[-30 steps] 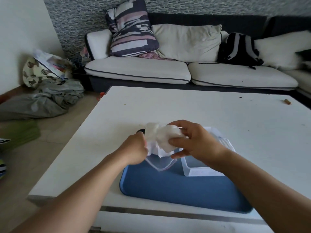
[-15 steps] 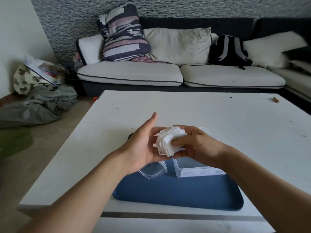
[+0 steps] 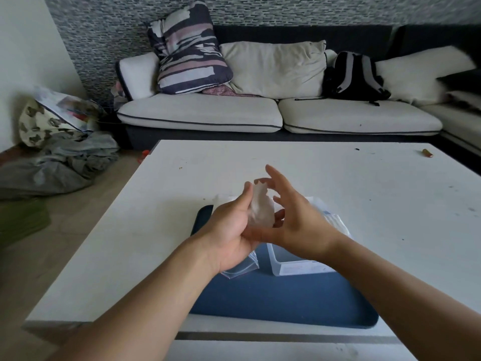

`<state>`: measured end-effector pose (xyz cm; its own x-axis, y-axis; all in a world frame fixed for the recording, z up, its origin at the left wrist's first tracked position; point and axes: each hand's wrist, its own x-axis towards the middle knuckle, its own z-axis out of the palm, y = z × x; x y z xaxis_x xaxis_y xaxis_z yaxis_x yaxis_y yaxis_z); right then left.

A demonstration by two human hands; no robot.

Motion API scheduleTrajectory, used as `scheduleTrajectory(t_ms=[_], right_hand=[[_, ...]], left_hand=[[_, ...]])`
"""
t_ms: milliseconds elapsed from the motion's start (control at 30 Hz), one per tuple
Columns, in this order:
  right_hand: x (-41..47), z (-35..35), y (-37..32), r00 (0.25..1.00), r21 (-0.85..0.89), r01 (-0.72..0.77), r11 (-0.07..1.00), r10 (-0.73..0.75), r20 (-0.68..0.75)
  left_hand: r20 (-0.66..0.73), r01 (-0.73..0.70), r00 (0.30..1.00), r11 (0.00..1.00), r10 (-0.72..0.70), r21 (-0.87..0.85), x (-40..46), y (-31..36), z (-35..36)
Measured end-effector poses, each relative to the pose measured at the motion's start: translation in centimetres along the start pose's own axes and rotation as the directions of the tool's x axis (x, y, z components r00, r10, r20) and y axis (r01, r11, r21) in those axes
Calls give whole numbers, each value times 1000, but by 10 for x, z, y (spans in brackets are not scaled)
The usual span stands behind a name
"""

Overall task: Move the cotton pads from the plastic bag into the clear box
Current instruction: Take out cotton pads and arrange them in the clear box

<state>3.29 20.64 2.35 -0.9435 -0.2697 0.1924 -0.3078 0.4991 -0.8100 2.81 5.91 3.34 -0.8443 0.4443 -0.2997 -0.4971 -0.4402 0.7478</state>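
A stack of white cotton pads (image 3: 260, 208) stands on edge between my two hands, above the tray. My left hand (image 3: 231, 230) cups the stack from the left, thumb up along its side. My right hand (image 3: 294, 220) is at the stack's right with its fingers spread, their tips at the pads. The clear plastic bag (image 3: 240, 267) pokes out under the heel of my left hand; whether that hand holds it is hidden. The clear box (image 3: 299, 267) stands open on the blue tray (image 3: 273, 300), just under my right wrist.
The tray lies at the near edge of a white table (image 3: 364, 204). A small brown item (image 3: 426, 153) lies at the table's far right. A sofa with cushions and a black backpack (image 3: 355, 75) stands behind. Clothes and bags are piled on the floor at left.
The pads came out of the bag. My right hand, which gripped the stack, has spread its fingers, and my left hand now cups the stack. The view has shifted a little.
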Motion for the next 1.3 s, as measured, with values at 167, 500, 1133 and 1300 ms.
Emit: scheduleTrajectory(t_ms=[167,500,1133,1300], right_hand=[[3,-2,2,998,222,50,974,-38,-56],[1,-6,4,992,227,79,971,-54,-115],[2,6,0,984,74,104,992,-92,-150],[0,4,-1,988,104,130,986,-120,-93]], left_hand=[[34,12,999,1000,-12,16,0,2,-4],[85,-38,996,994,30,100,-4,5,-2],[-43,-70,996,996,72,53,-5,4,-3],[-33,-84,996,992,88,89,-5,4,-1]])
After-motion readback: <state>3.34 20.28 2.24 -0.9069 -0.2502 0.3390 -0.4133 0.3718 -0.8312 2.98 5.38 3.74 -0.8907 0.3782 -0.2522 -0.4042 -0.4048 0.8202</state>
